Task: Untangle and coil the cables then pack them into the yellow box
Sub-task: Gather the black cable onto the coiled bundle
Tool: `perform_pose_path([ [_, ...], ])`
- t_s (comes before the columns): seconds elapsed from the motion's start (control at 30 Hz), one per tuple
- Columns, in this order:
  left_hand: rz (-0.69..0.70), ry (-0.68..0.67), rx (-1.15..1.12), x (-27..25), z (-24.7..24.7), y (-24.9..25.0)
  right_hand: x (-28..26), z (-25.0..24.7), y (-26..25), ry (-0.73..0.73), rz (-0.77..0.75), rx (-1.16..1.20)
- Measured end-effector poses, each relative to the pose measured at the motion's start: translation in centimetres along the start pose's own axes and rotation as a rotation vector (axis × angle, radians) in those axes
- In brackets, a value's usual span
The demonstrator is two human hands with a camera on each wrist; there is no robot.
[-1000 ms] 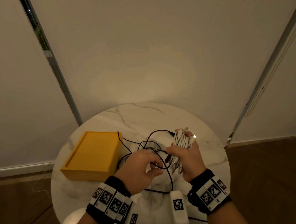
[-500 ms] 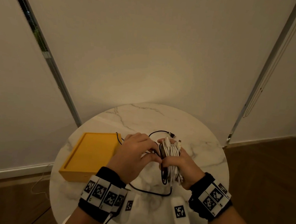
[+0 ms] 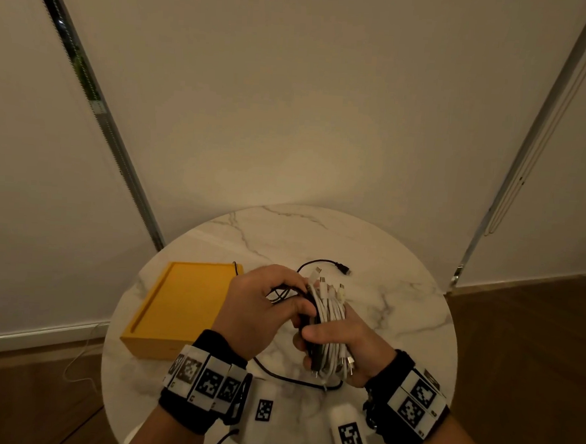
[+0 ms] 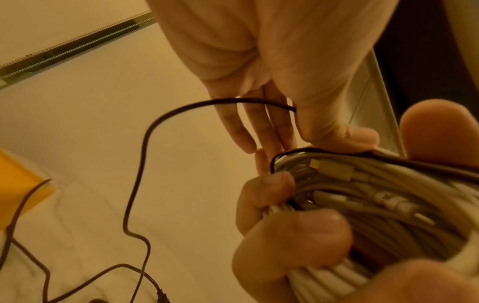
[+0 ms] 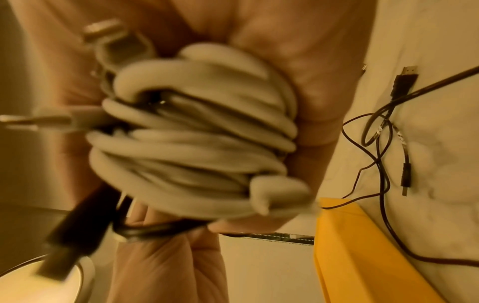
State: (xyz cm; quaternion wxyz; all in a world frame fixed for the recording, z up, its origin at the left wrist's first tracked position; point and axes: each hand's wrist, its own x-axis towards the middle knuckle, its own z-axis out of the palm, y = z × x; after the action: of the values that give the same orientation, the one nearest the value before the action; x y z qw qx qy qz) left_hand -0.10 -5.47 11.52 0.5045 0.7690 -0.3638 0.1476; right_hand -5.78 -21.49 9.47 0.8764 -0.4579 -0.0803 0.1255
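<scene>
- Since a second ago, left hand [image 3: 257, 314] is moving in from the loose tangle to sit against the coil; both hands are drifting toward the yellow box [image 3: 180, 309].
- Right hand [image 3: 342, 345] is gripping the white cable bundle [image 3: 328, 321], fingers curled round it, thumb pressing across the front.
- Left hand fingers are curled, pinching the black cable [image 4: 141, 170] and laying it over the top of the bundle.
- Black cable is trailing down onto the marble table [image 3: 400, 297]; its plug [image 3: 344, 269] is lying beyond the hands, more slack looping near the box edge.
- Yellow box is sitting on the table's left side, no cables in it yet.
- Handling guess: cables are looking light, soft and springy; coil is likely loosening if the grip relaxes, so holding across the middle of the loops seems best.
- Black cable is probably snagging on its own slack; feeding it near the coil, not at the plug, seems safer.
</scene>
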Motion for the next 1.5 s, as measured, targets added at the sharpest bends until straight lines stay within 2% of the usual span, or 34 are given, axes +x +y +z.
perform_pose_path([
  [0.23, -0.026, 0.050, -0.053, -0.2, 0.2, 0.3, 0.3, -0.1, 0.4, 0.088, 0.032, -0.042],
  [0.4, -0.011, 0.059, -0.023, -0.2, 0.4, 0.0, 0.4, 0.1, 0.8, 0.122, -0.007, 0.012],
  [0.57, 0.116, 0.071, 0.141, -0.2, 0.3, -0.5, 0.2, 0.1, 1.0, 0.107, -0.009, 0.066],
  [0.7, 0.172, 0.151, 0.292, 0.2, 0.5, 0.2, 0.0, 0.0, 1.1, 0.066, -0.025, 0.097],
  [0.87, 0.098, 0.221, 0.196, 0.7, 0.4, 1.0, 0.0, 0.1, 1.2, 0.086, -0.078, 0.064],
  [0.93, 0.101, 0.202, 0.195, 0.7, 0.6, 1.0, 0.1, 0.2, 1.2, 0.098, -0.099, 0.081],
  [1.07, 0.049, 0.060, 0.146, 0.3, 1.0, 0.7, 0.1, 0.1, 1.3, 0.119, -0.135, 0.124],
  [1.13, 0.059, 0.033, 0.196, 0.3, 0.9, 0.8, 0.1, 0.0, 1.4, 0.135, -0.137, 0.099],
  [1.23, 0.121, 0.058, 0.282, 0.6, 0.7, 1.3, 0.2, 0.1, 1.4, 0.162, -0.138, 0.037],
  [1.37, 0.148, 0.187, 0.245, 0.7, 1.1, 1.4, 0.2, 0.3, 1.5, 0.172, -0.150, 0.048],
  [1.5, 0.058, 0.110, 0.167, 0.6, 1.5, 0.5, 0.2, 0.4, 1.3, 0.187, -0.186, 0.093],
])
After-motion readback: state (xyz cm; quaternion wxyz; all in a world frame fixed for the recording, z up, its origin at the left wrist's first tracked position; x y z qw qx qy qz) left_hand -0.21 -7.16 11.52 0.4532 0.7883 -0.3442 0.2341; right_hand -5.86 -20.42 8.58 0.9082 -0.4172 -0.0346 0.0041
